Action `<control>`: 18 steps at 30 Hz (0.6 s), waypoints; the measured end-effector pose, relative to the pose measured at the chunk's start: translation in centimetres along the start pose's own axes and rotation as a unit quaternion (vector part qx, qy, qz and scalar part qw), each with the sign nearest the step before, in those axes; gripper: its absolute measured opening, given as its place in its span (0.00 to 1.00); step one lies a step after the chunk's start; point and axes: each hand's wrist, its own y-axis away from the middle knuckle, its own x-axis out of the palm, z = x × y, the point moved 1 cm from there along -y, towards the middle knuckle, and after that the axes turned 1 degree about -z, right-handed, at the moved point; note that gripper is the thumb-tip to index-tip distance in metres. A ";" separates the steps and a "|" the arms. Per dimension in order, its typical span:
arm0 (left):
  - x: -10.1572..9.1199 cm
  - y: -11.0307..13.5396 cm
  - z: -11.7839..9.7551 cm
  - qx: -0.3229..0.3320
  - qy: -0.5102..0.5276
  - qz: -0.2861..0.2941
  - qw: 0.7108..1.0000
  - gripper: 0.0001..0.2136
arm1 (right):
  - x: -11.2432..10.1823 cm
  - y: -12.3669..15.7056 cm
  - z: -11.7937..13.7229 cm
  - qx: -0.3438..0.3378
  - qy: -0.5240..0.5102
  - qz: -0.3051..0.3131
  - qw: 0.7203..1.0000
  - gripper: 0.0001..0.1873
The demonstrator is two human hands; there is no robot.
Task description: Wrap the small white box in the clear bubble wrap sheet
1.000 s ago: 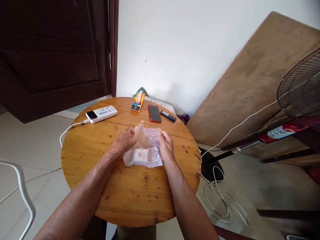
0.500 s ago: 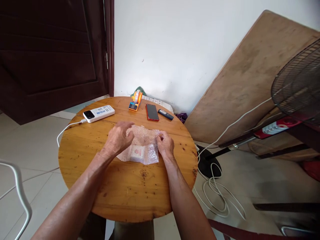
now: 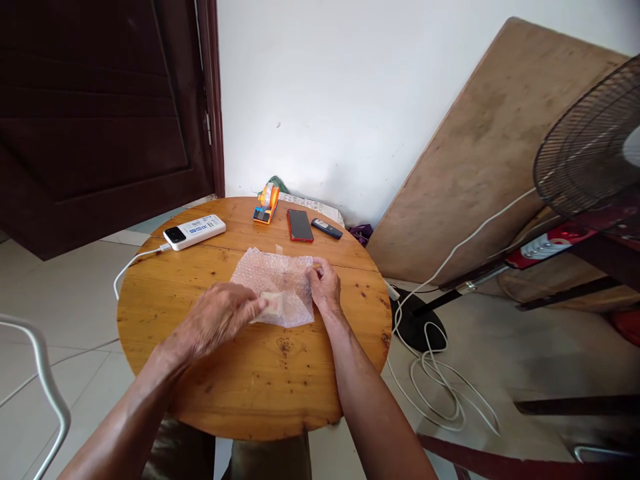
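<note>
A sheet of clear bubble wrap lies spread on the round wooden table. On its near part sits a small, flat whitish packet with reddish marks; whether a layer of wrap covers it is hard to see. My left hand reaches over the near left of the sheet, thumb and fingers drawn together at the packet's left side, closed on the wrap there. With bent fingers, my right hand pinches the sheet's right edge. A short strip of tape sticks out at the far edge.
Behind the wrap stand an orange tape dispenser, a red-edged phone and a dark remote-like device. A white power bank with a cable lies at the left. A fan and coiled cable are at the right.
My left hand has come down toward me from the sheet's upper left to the packet's left side. My right hand stays at the right edge. The view has shifted slightly.
</note>
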 end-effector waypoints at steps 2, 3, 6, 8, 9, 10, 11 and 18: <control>0.7 2.4 -1.1 0.072 0.025 0.062 0.995 0.22 | 0.0 0.0 0.0 0.000 0.002 0.001 1.000 0.17; 1.1 3.5 -1.7 0.100 0.019 0.103 0.989 0.21 | 0.0 0.0 0.0 0.000 0.003 0.002 1.000 0.17; 2.1 6.0 -2.8 0.122 0.028 0.179 0.976 0.18 | -0.1 0.0 0.0 -0.001 0.007 0.005 1.000 0.18; 2.1 6.4 -3.2 0.114 0.052 0.177 0.976 0.15 | -0.2 0.1 0.0 -0.003 0.009 0.008 1.000 0.18; 2.0 6.4 -3.2 0.109 0.071 0.158 0.979 0.14 | -0.2 0.2 0.0 -0.005 0.010 0.010 1.000 0.18; 1.7 6.1 -3.2 0.103 0.097 0.126 0.982 0.13 | -0.2 0.2 0.0 -0.006 0.011 0.011 1.000 0.17; 1.5 5.7 -3.0 0.093 0.124 0.079 0.985 0.13 | -0.3 0.2 -0.1 -0.008 0.012 0.013 1.000 0.17; 2.9 1.8 1.3 -0.015 0.011 -0.234 0.972 0.11 | -0.1 0.1 -0.3 -0.007 0.003 0.018 1.000 0.16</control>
